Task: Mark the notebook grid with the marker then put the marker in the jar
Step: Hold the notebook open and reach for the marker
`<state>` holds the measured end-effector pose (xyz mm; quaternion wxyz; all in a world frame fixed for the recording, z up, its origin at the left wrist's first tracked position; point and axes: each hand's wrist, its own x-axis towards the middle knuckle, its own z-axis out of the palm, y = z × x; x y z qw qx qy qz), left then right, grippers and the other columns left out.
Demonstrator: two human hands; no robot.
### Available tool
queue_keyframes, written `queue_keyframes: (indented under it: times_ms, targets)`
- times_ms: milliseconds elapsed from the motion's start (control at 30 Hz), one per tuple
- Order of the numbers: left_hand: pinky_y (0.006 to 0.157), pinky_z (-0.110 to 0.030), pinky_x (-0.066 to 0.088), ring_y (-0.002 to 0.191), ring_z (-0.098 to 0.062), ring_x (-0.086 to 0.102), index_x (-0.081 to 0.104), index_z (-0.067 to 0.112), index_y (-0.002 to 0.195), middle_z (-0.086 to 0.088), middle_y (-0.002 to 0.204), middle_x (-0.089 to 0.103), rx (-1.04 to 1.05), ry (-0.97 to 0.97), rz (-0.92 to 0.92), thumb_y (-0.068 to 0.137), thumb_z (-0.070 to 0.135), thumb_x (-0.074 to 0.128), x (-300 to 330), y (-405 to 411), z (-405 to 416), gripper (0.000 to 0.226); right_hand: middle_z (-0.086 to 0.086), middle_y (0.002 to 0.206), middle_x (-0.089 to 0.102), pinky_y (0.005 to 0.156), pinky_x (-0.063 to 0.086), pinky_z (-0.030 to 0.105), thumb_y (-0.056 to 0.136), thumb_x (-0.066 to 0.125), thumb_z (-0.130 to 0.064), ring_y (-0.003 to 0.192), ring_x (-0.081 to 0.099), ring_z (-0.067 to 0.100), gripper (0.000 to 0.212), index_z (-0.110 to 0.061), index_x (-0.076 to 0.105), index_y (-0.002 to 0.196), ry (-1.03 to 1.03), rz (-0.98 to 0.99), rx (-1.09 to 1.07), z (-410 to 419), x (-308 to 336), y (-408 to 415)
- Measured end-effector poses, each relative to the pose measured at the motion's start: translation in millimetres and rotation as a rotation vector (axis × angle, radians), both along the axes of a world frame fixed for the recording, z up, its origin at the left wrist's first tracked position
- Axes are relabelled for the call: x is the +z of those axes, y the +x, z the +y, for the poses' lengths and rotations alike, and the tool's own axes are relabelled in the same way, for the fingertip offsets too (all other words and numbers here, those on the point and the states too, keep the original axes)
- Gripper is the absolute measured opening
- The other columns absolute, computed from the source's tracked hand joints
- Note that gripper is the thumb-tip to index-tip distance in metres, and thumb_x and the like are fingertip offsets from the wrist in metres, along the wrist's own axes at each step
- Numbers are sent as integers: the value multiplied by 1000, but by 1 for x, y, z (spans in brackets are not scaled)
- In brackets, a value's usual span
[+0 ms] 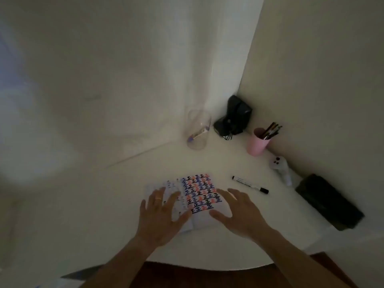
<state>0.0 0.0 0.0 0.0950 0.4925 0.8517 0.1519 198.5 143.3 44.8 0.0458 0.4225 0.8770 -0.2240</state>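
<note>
An open notebook (pixel 198 193) lies on the white table, its right page filled with rows of black, blue and red marks. My left hand (pixel 161 213) rests flat on the left page with fingers spread. My right hand (pixel 239 213) hovers or rests open over the lower right corner of the right page. A black-capped white marker (pixel 250 184) lies on the table just right of the notebook, apart from my right hand. A clear glass jar (pixel 198 129) stands at the back with one purple-capped marker inside.
A pink cup (pixel 257 142) of pens stands at the back right. A black object (pixel 233 117) sits in the wall corner. A small white figure (pixel 280 165) and a long black case (pixel 328 201) lie along the right wall. The table's front edge curves near me.
</note>
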Motion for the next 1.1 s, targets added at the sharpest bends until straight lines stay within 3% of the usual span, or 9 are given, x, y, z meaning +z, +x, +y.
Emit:
queue_keyframes:
  times_ms: [100, 233, 400, 600, 700, 767, 867, 1000, 1100]
  targets:
    - [115, -64, 22, 150, -32, 19, 29, 46, 147, -7, 164, 23, 31, -58, 22, 80, 88, 20, -76, -2, 25, 79, 0, 170, 18, 124, 18, 46, 79, 28, -88, 156, 12, 25, 89, -46, 15, 157, 5, -81, -17, 20, -89, -5]
    - [118, -63, 13, 152, -32, 11, 18, 46, 151, -7, 165, 16, 12, 57, 139, 84, 83, 28, -96, 16, 12, 77, 7, 172, 13, 126, 12, 48, 74, 8, -93, 158, 8, 30, 97, -45, 14, 158, 189, -14, 1, 3, -122, 5]
    - [118, -63, 14, 149, -34, 20, 26, 42, 151, -10, 162, 27, 14, 148, 219, 86, 78, 29, -123, 15, 15, 74, 15, 166, 30, 123, 22, 54, 88, 27, -81, 154, 24, 37, 84, -34, 30, 158, 337, 95, 12, 0, -162, 9]
    - [120, -57, 10, 150, -29, 19, 22, 49, 148, -5, 162, 27, 56, 185, 215, 79, 86, 15, -126, 19, 14, 79, 5, 170, 19, 128, 7, 42, 81, 22, -86, 157, 11, 27, 88, -40, 26, 157, 349, 169, -17, -8, -160, 13]
    - [118, -53, 16, 146, -28, 28, 33, 45, 144, -6, 158, 37, 61, 229, 223, 81, 81, 27, -129, 20, 16, 73, 6, 157, 46, 121, 27, 39, 85, 41, -76, 147, 36, 27, 75, -31, 52, 143, 390, 245, -40, -16, -156, 18]
    - [113, -50, 33, 134, -30, 46, 50, 34, 134, -10, 143, 55, 68, 253, 279, 85, 73, 34, -130, 19, 10, 65, 5, 137, 63, 106, 44, 37, 88, 51, -64, 129, 54, 25, 58, -23, 67, 125, 450, 284, -67, -22, -158, 25]
    - [96, -47, 49, 112, -35, 61, 64, 18, 118, -15, 121, 67, 55, 273, 292, 89, 60, 35, -126, 30, -4, 58, 1, 126, 67, 98, 49, 34, 91, 53, -55, 118, 59, 22, 46, -21, 71, 118, 425, 308, -90, -36, -149, 36]
    - [75, -46, 54, 93, -36, 64, 65, 13, 105, -15, 106, 69, 44, 213, 353, 92, 45, 32, -119, 52, -25, 48, 1, 116, 67, 91, 49, 32, 93, 51, -51, 111, 60, 20, 40, -19, 69, 110, 452, 302, -118, -47, -147, 40]
    - [69, -44, 50, 88, -32, 63, 62, 18, 105, -10, 105, 66, -70, 221, 468, 93, 41, 32, -112, 56, -37, 39, 2, 114, 67, 88, 49, 32, 94, 50, -49, 109, 61, 20, 38, -18, 68, 110, 474, 301, -128, -49, -149, 40]
